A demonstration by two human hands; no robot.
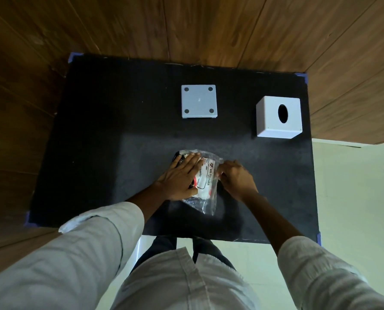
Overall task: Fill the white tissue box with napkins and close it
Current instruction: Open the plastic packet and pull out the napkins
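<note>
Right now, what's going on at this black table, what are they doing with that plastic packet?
A person stands at the black table, working on a clear plastic packet of tissues. The left hand lies flat on the packet, pressing it down, while the right hand pinches the wrapper at its right edge, apparently to open it. The white tissue box sits apart at the far right, oval slot facing up. Its flat white panel with four round pads lies separately near the far middle. No napkins are out yet.

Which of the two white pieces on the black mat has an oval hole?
The cube-shaped tissue box at the far right; its top face shows a dark oval opening. The flat square panel to its left has only four small round dots at its corners.
</note>
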